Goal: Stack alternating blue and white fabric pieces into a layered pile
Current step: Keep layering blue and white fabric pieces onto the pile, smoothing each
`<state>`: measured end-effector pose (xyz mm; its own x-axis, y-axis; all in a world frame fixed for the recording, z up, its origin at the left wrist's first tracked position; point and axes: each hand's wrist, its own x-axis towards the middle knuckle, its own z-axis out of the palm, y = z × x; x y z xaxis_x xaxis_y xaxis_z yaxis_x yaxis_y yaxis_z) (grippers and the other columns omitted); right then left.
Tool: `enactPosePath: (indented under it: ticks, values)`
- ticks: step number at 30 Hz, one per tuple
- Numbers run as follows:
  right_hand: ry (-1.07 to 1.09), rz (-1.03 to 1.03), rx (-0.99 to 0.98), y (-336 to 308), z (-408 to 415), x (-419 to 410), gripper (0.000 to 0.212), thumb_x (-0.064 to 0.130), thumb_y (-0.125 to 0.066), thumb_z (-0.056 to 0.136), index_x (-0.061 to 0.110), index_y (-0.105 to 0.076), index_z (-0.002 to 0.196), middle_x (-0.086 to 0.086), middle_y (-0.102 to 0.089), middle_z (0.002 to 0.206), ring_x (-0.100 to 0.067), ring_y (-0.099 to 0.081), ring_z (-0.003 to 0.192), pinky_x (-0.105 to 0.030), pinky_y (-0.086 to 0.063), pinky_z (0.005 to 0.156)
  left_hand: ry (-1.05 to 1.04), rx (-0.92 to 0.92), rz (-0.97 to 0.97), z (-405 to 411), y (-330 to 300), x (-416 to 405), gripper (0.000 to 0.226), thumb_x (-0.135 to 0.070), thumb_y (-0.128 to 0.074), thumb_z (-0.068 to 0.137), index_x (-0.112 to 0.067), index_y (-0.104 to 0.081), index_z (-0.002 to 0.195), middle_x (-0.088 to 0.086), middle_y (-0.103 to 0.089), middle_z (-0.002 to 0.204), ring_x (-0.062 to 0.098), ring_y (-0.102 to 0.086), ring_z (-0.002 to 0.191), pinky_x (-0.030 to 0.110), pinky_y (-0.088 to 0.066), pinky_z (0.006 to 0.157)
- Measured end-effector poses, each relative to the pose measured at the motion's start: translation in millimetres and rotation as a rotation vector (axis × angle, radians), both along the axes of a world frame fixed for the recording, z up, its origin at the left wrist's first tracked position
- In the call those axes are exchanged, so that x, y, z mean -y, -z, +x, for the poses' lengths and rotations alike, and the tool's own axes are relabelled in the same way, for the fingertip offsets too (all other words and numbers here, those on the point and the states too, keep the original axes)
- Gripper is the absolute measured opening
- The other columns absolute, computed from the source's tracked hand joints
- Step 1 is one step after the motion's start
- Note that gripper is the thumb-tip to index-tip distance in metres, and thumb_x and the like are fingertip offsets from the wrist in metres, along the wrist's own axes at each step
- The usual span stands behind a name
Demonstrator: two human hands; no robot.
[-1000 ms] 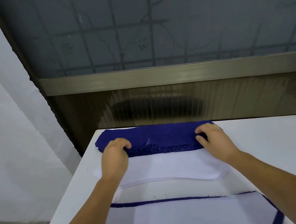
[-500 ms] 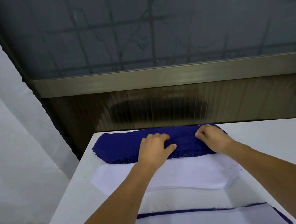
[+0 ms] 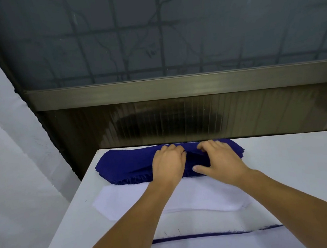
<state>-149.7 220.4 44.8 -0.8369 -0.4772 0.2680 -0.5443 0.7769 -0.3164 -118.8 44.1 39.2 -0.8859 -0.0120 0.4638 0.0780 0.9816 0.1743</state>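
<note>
Hands at the blue stack (image 3: 126, 166): left hand (image 3: 167, 163) and right hand (image 3: 220, 158), fingers curled, pinch its top piece; next, apparently, lifting one layer toward the layered pile (image 3: 221, 245).

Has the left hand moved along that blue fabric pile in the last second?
Yes. The left hand has slid rightward along the blue fabric pile, from near its left end to the middle, close beside the right hand.

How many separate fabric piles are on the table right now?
3: the blue pile at the far edge under both hands, the white pile just nearer, and the layered pile nearest the camera, partly cut off by the frame.
</note>
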Motion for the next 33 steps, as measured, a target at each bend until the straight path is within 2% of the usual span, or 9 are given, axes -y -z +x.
enactPosePath:
  ticks: [5, 13, 15, 19, 21, 24, 27, 30, 33]
  values:
    - [0.086, 0.008, -0.075, -6, 9, -6, 0.021, 0.017, -0.058, 0.091, 0.026, -0.058, 0.110, 0.007, -0.061, 0.111, -0.010, -0.053, 0.098, -0.018, -0.040, 0.080, 0.042, 0.014, -0.064, 17, -2, 20, 0.016, -0.021, -0.049, 0.094, -0.023, -0.059, 0.107, -0.004, -0.062, 0.096, 0.015, -0.053, 0.084, 0.029, -0.045, 0.074]
    - [-0.032, 0.075, -0.070, -4, 81, -64, 0.021, 0.027, -0.053, 0.096, 0.024, -0.066, 0.112, 0.014, -0.064, 0.104, -0.004, -0.057, 0.092, -0.014, -0.042, 0.078, -0.007, 0.091, -0.059, 69, -11, 82, 0.026, -0.024, -0.054, 0.094, -0.026, -0.062, 0.118, -0.009, -0.062, 0.114, 0.010, -0.054, 0.102, 0.023, -0.044, 0.087]
    - [-0.022, 0.026, -0.009, -3, 105, -81, 0.014, 0.026, -0.058, 0.094, 0.027, -0.068, 0.103, 0.022, -0.062, 0.094, 0.002, -0.055, 0.085, -0.011, -0.042, 0.074, 0.066, 0.140, -0.088, 102, -17, 85, 0.021, -0.023, -0.059, 0.092, -0.027, -0.066, 0.111, -0.010, -0.065, 0.107, 0.009, -0.057, 0.097, 0.023, -0.045, 0.087]
    - [-0.040, -0.055, 0.031, 1, 155, -109, 0.023, 0.011, -0.079, 0.075, 0.030, -0.067, 0.081, 0.026, -0.058, 0.077, 0.005, -0.052, 0.070, -0.012, -0.043, 0.062, 0.200, 0.119, -0.185, 177, -17, 85, 0.012, -0.022, -0.080, 0.073, -0.029, -0.073, 0.079, -0.014, -0.067, 0.073, 0.006, -0.061, 0.065, 0.021, -0.053, 0.059]
    - [-0.047, -0.060, 0.016, 4, 174, -119, 0.029, 0.008, -0.085, 0.066, 0.029, -0.069, 0.077, 0.026, -0.059, 0.077, 0.007, -0.052, 0.070, -0.011, -0.044, 0.059, 0.241, 0.131, -0.182, 208, -10, 88, 0.012, -0.018, -0.067, 0.076, -0.029, -0.071, 0.072, -0.016, -0.064, 0.068, 0.006, -0.059, 0.060, 0.020, -0.048, 0.055]
    - [-0.089, -0.010, -0.029, 5, 194, -127, 0.020, 0.018, -0.080, 0.067, 0.034, -0.068, 0.072, 0.034, -0.052, 0.078, 0.018, -0.045, 0.078, 0.000, -0.037, 0.072, 0.236, 0.159, -0.165, 239, 0, 98, 0.024, -0.020, -0.049, 0.071, -0.031, -0.070, 0.065, -0.018, -0.060, 0.064, 0.003, -0.056, 0.056, 0.016, -0.041, 0.055]
    - [-0.053, 0.024, 0.050, 12, 197, -135, 0.031, 0.013, -0.082, 0.064, 0.038, -0.066, 0.073, 0.034, -0.056, 0.079, 0.014, -0.051, 0.079, -0.003, -0.041, 0.071, 0.215, 0.226, -0.060, 251, 8, 109, 0.017, -0.015, -0.066, 0.068, -0.030, -0.071, 0.072, -0.021, -0.062, 0.072, -0.001, -0.058, 0.064, 0.014, -0.044, 0.060]
    - [-0.018, -0.018, 0.132, 5, 180, -134, 0.035, 0.013, -0.072, 0.082, 0.044, -0.057, 0.078, 0.027, -0.061, 0.083, 0.006, -0.056, 0.084, -0.015, -0.046, 0.075, 0.092, 0.306, 0.016, 244, 6, 120, 0.010, -0.023, -0.063, 0.089, -0.030, -0.069, 0.091, -0.024, -0.059, 0.087, -0.002, -0.053, 0.083, 0.013, -0.040, 0.073]
    - [0.044, -0.132, 0.118, -16, 161, -121, 0.029, 0.013, -0.065, 0.088, 0.039, -0.058, 0.078, 0.021, -0.063, 0.081, 0.000, -0.058, 0.079, -0.018, -0.046, 0.073, -0.008, 0.200, 0.078, 231, -8, 121, 0.009, -0.022, -0.063, 0.090, -0.027, -0.069, 0.095, -0.018, -0.061, 0.089, 0.001, -0.053, 0.084, 0.011, -0.038, 0.071]
